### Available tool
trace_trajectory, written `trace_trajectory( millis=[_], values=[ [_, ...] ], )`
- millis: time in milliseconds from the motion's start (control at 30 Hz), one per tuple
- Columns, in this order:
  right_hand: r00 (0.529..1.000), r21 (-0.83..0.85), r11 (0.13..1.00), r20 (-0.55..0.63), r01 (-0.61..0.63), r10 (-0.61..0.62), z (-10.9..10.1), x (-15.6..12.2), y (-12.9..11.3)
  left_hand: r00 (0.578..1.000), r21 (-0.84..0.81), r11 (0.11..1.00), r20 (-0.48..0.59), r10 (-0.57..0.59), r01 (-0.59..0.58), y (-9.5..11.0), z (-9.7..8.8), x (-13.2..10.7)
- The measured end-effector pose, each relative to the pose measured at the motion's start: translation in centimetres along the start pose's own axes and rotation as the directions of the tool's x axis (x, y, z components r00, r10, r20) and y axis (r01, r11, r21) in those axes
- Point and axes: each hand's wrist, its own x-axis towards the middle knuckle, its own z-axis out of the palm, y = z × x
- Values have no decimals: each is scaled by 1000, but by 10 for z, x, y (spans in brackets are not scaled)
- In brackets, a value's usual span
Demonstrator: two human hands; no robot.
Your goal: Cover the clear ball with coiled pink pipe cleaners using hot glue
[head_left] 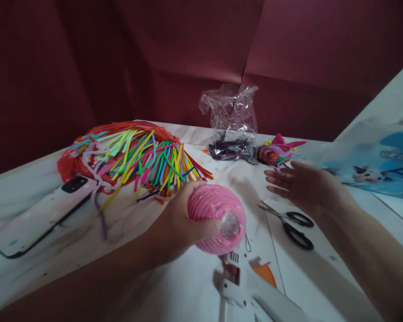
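Observation:
My left hand (181, 219) is wrapped round a pink ball (215, 214) covered in wound pink cord, with a bare clear patch facing me. It hovers just above a white glue gun (245, 286) lying on the table. My right hand (302, 185) floats empty over the table to the right, fingers straight and pointing left. Black-handled scissors (293, 226) lie just below that hand. A small pink and multicoloured craft figure (278, 151) sits beyond its fingertips.
A heap of coloured pipe cleaners (137, 158) lies on a red bag at the left. A phone (40, 214) rests in front of it. A clear plastic bag (231, 125) holding dark bits stands at the back. A blue printed bag (379, 165) lies at the right.

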Motion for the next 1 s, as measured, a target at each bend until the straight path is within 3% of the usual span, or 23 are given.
trace_trajectory(
  millis=[167,233,300,533,1000],
  values=[
    [953,-68,982,261,177,-154,40,-54,-5,999,62,997,7,37,-38,-4,1,-1],
    [869,-188,948,475,255,-140,51,-70,-5,999,86,996,29,34,-36,-3,1,-2],
    [821,-201,936,556,288,-133,55,-78,-3,998,92,996,66,9,-15,-2,1,-3],
    [811,-178,941,568,289,-142,52,-75,3,993,63,998,120,0,-8,3,0,-8],
    [822,-112,969,555,222,-124,57,-73,7,997,120,993,78,-3,-6,2,3,-9]
  ],
)
